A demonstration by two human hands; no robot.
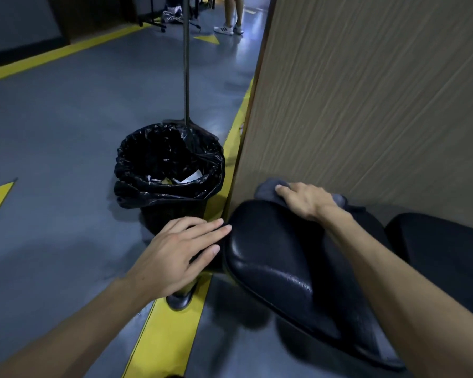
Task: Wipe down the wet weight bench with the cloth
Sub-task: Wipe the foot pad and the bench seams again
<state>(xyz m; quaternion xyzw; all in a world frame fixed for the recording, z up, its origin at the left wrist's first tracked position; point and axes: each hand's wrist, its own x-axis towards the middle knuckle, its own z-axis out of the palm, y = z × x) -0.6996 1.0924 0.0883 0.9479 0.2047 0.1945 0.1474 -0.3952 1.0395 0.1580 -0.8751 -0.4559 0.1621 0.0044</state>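
Note:
The black padded bench seat [279, 268] fills the lower middle, glossy with wet specks near its front edge. A second black pad [443, 246] lies to its right. My right hand [303, 200] presses a grey cloth [266, 189] onto the far end of the seat, close to the wooden panel, its fingers lying flat over the cloth. Fingers straight, my left hand [180, 252] rests against the seat's left edge, fingertips touching the padding.
A bin lined with a black bag [170, 170] stands just left of the bench, a metal pole [186, 64] rising behind it. A wooden panel [366, 105] walls off the right. Yellow floor stripes [164, 336] run underfoot. A person's legs [231, 17] stand far back.

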